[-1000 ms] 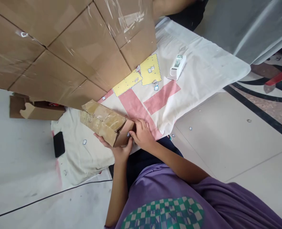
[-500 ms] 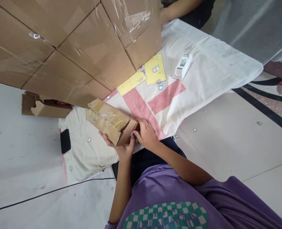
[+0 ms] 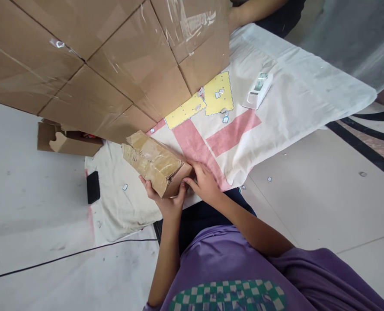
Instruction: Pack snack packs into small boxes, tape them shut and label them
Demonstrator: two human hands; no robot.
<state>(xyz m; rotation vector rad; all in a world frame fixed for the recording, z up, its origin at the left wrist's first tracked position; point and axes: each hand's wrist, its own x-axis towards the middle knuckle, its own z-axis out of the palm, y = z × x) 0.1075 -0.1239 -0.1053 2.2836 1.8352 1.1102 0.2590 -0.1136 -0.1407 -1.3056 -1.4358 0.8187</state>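
A worn, taped cardboard box (image 3: 156, 162) lies tilted between my hands, over the near edge of the cloth-covered table. My left hand (image 3: 166, 198) grips it from the left and below, with the thumb up on the near end. My right hand (image 3: 203, 181) closes round the right corner of that end, its thumb pressed beside the left one. Whatever lies under the thumbs is hidden. In front of the box are yellow dotted sheets (image 3: 218, 97) with small label pieces on them.
Large taped cartons (image 3: 120, 60) form a wall behind the table. A white handheld device (image 3: 258, 90) lies on the cloth (image 3: 276, 103), a black phone (image 3: 93, 187) at its left edge. An opened carton (image 3: 72, 142) stands at left. Another person's arm (image 3: 257, 11) shows at top.
The view has shifted slightly, so the scene sits a little further right. The small white piece by my thumbs no longer shows. Both hands keep their hold on the box.
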